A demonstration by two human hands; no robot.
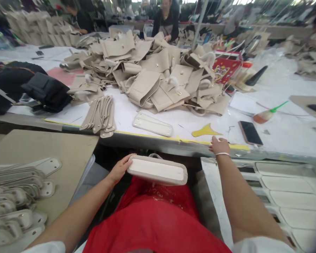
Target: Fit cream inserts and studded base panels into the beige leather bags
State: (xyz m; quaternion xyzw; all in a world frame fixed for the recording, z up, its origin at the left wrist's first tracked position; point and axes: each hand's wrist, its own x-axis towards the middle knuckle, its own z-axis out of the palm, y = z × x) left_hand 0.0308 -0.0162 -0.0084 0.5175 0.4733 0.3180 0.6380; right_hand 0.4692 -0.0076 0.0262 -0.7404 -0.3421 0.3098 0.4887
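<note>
My left hand (119, 168) grips the left end of a cream, long rounded bag panel (158, 170) held flat over my lap, above red cloth (152, 218). My right hand (219, 144) rests on the front edge of the white work table (279, 137), fingers curled over the edge, with a bracelet on the wrist; nothing shows in it. A yellow cut piece (205, 131) lies just beyond that hand. A second cream panel (152, 124) lies on the table ahead of me.
A big heap of beige bag parts (152, 73) covers the table's middle. Black bags (28, 88) sit left, a stack of beige strips (100, 116) nearby, a phone (250, 133) right. Cream pieces lie on the side boards left (13, 196) and right (287, 189). People work beyond.
</note>
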